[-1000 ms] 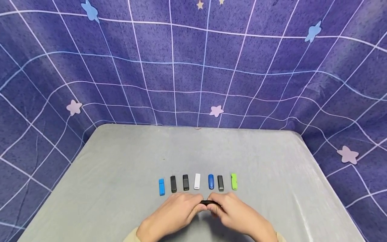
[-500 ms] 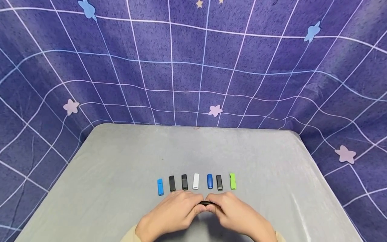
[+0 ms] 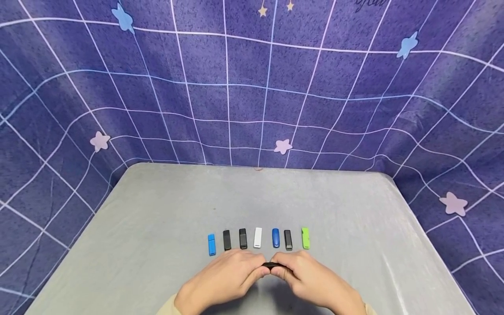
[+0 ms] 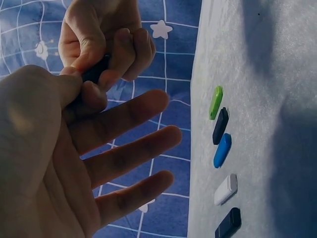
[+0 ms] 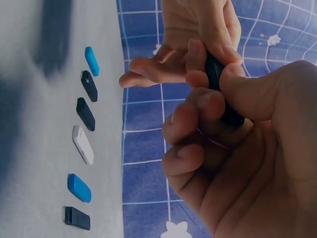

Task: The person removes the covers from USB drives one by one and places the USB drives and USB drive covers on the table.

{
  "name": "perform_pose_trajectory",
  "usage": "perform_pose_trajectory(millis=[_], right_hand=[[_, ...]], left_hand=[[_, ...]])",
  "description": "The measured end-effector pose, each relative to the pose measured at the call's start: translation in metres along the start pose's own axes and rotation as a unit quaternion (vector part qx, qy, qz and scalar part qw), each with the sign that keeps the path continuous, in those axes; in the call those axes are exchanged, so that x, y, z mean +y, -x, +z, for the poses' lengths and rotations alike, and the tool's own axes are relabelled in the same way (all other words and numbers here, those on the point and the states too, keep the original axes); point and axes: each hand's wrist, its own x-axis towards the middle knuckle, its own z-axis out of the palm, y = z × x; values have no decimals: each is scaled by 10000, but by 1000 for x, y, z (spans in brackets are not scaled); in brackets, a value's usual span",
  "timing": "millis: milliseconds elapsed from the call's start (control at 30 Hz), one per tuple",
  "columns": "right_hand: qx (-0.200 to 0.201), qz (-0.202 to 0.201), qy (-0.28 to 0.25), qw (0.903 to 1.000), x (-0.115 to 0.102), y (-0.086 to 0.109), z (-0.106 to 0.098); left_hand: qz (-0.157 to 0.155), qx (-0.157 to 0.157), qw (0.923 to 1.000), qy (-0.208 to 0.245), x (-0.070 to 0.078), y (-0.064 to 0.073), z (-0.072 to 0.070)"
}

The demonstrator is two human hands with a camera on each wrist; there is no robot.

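Observation:
A small black USB stick (image 3: 271,264) is held level between my two hands, just above the near part of the table. My left hand (image 3: 228,275) pinches one end with thumb and index finger. In the left wrist view its other fingers stretch out straight, apart from the stick. Thumb and forefinger of my right hand (image 3: 315,280) pinch the other end, and in the right wrist view the remaining fingers curl in below the stick (image 5: 233,116). The fingertips hide much of it. The two hands meet almost tip to tip.
Beyond the hands, USB sticks lie in a row on the grey table (image 3: 165,210): light blue (image 3: 211,244), several black ones, white (image 3: 257,237), dark blue (image 3: 275,238) and green (image 3: 305,238). A purple star-patterned curtain (image 3: 252,100) surrounds the table's back and sides.
The head view has shifted slightly. Both hands keep their pinch on the black USB stick in nearly the same place.

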Motion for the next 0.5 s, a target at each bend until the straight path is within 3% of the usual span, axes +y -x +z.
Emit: perform_pose_trajectory(millis=[500], right_hand=[[-30, -152, 82, 9998, 5, 2, -2]], left_hand=[[33, -59, 10000, -33, -3, 0, 0]])
